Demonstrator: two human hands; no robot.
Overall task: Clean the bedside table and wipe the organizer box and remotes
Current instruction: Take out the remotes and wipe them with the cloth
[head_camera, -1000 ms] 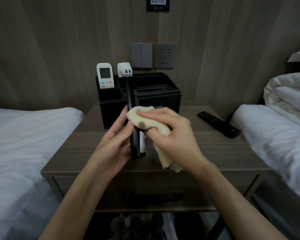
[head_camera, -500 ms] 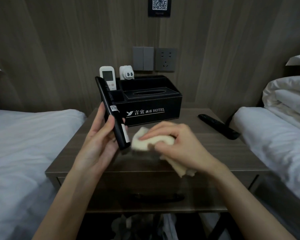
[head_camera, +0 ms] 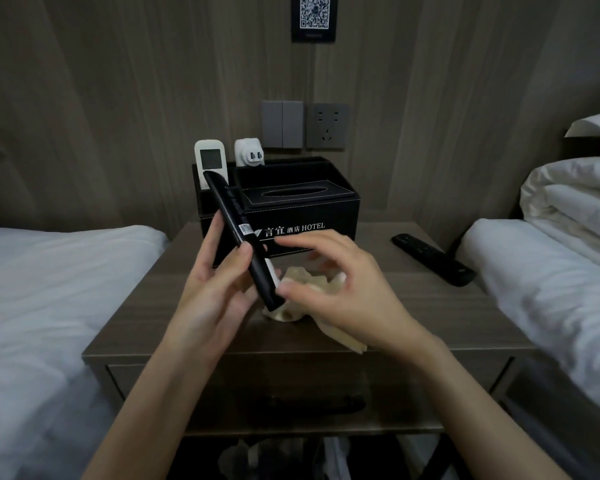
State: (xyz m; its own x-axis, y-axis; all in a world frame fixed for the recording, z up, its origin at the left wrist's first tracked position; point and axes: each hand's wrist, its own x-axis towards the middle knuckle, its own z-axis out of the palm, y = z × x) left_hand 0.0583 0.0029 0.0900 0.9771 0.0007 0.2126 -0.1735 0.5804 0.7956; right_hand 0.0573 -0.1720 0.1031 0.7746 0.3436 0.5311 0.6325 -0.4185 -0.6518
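My left hand (head_camera: pixel 215 299) grips a slim black remote (head_camera: pixel 238 223), tilted with its top toward the organizer box (head_camera: pixel 312 209). Fingers loosely spread, my right hand (head_camera: pixel 343 292) hovers over a cream cloth (head_camera: pixel 300 277) that lies crumpled on the bedside table (head_camera: pixel 447 323). Its thumb is close to the remote's lower end, and I cannot tell if they touch. A second black remote (head_camera: pixel 430 258) lies flat at the table's right. Standing in the box's left rear slots are a white remote (head_camera: pixel 210 159) and a white plug adapter (head_camera: pixel 249 152).
White beds flank the table, one at the left (head_camera: pixel 49 289) and one at the right (head_camera: pixel 551 271) with folded bedding on it. Wall switches and a socket (head_camera: pixel 326 125) sit behind the box. A drawer with a dark handle (head_camera: pixel 302 405) is under the tabletop.
My right hand brought the cloth down off the remote onto the table and let go of it. My left hand tilted the remote leftward and kept hold.
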